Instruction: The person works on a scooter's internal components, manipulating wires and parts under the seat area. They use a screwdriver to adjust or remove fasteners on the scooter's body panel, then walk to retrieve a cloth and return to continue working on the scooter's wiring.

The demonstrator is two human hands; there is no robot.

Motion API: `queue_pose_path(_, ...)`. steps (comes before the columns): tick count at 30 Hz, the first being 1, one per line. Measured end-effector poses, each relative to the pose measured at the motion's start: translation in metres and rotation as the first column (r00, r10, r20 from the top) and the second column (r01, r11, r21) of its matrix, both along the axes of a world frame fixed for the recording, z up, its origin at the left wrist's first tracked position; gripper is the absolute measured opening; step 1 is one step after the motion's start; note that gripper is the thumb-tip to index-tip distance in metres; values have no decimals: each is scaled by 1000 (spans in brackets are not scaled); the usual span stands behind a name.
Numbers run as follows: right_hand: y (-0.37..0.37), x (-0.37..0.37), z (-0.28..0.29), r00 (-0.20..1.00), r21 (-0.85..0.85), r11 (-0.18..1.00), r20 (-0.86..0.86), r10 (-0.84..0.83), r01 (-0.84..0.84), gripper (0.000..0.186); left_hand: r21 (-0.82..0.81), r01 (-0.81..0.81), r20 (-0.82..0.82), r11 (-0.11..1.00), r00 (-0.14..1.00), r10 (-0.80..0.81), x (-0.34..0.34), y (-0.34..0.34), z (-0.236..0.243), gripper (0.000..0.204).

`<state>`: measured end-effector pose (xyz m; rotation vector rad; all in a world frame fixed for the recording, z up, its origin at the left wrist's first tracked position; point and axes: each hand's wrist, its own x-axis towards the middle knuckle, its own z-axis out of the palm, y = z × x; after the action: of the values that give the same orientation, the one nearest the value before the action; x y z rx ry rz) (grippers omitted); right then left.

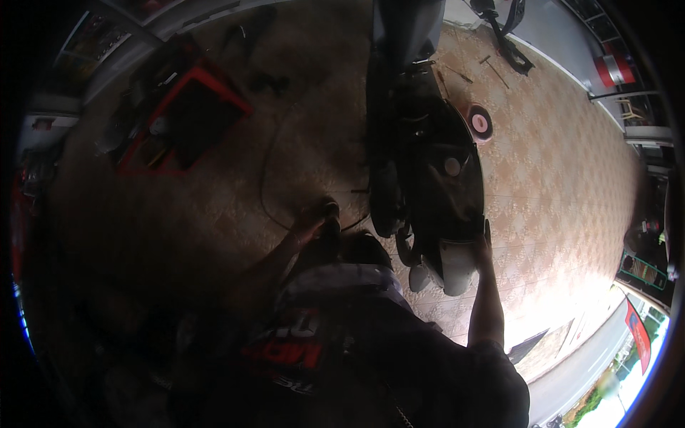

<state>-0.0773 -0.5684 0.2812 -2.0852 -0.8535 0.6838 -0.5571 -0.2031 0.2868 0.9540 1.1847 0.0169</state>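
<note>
A dark scooter stands just right of my legs, its grey rear end nearest me. Against the right edge of that rear end lies my right hand; its fingers close on the edge and are partly hidden there. In deep shade before my legs, my left hand is closed round something dark that I cannot make out. A thin dark hose curves over the floor to this hand, and it reappears on the other side toward the scooter. Whether the hand holds the hose does not show.
A red open-topped tray or cart with dark items stands at the far left. Right of the scooter, a round pink-and-black object and a T-shaped tool lie on the tiled floor. Dark scooter parts lie farther back.
</note>
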Motion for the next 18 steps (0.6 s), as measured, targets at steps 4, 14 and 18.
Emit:
queue_pose_path(4,-18,14,-15,850,-214,940,407,335,-267,67,-131,-89,-174,987,983,65,-55,21,-71,106)
queue_pose_path(14,11,5,7,977,-244,966,-171,-131,86,74,-611,-290,223,737,829,512,-123,31,-120,97)
queue_pose_path(18,20,-13,28,881,-207,945,-354,-314,254,77,-128,-312,-133,941,946,296,-110,36,-98,91)
